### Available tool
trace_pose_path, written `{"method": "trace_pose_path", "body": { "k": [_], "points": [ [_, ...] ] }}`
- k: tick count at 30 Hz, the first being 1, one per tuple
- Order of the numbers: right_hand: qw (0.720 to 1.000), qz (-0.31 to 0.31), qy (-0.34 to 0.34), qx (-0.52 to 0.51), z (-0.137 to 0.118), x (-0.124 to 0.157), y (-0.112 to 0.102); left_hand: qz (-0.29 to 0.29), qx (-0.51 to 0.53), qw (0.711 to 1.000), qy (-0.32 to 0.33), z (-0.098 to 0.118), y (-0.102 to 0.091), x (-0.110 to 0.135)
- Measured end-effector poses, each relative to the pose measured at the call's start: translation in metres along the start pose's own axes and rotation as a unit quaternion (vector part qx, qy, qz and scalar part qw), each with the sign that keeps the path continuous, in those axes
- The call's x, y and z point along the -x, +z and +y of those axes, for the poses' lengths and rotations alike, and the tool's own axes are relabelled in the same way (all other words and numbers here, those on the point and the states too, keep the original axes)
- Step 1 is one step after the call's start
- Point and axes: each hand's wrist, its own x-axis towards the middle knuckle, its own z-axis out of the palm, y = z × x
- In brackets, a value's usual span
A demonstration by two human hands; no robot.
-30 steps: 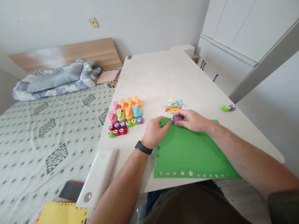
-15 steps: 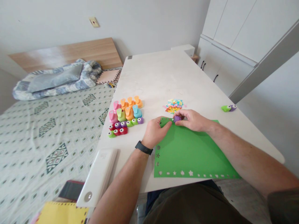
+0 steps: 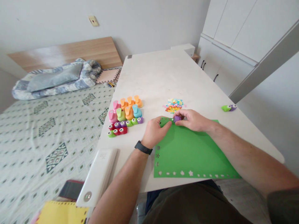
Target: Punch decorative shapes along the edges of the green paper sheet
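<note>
A green sheet of paper [image 3: 187, 152] lies on the table with small shaped holes punched along its near and left edges. My left hand [image 3: 156, 132] grips its far left corner, thumb on top and fingers curled under or behind the edge. At the far edge of the sheet, my right hand [image 3: 190, 120] is closed around a small purple paper punch [image 3: 177, 119]. The punch sits against the edge, just right of my left thumb. Beyond it lies a pile of small colourful paper cutouts [image 3: 174, 105].
Several colourful paper punches [image 3: 126, 115] stand in rows at the left. A green punch [image 3: 225, 108] and a purple one [image 3: 233, 107] sit far right. A long white device [image 3: 98, 177] lies at the table's left edge, near a yellow punched sheet [image 3: 62, 213]. The patterned bed is left.
</note>
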Motion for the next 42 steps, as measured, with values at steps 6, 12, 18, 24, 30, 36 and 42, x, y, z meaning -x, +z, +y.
{"method": "trace_pose_path", "body": {
  "k": [6,12,18,24,30,36,42],
  "points": [
    [1.0,-0.002,0.007,0.002,-0.0021,0.0007,0.0003,-0.004,-0.005,1.0,0.0,0.0004,-0.001,-0.0004],
    [1.0,-0.004,0.013,-0.012,-0.0008,0.0003,0.0025,-0.002,-0.011,1.0,0.004,0.0011,-0.0009,-0.0007],
    [1.0,-0.004,0.0,-0.019,-0.0005,0.0013,0.0021,0.003,-0.01,1.0,0.006,0.0002,-0.0003,-0.0012],
    [1.0,-0.008,-0.004,-0.017,-0.0011,0.0014,0.0006,0.003,-0.004,1.0,-0.002,-0.0007,0.0,-0.0006],
    [1.0,-0.004,0.0,-0.009,0.0012,0.0006,0.0023,0.003,-0.009,1.0,0.0,0.0007,-0.0003,-0.0006],
    [1.0,0.005,-0.002,0.012,-0.001,0.0015,0.0019,0.0,-0.016,1.0,-0.006,0.0025,-0.0003,-0.0013],
    [0.999,0.006,-0.017,0.032,-0.0019,0.0019,0.0042,-0.011,-0.016,1.0,-0.009,0.0038,-0.0018,-0.0011]
  ]
}}
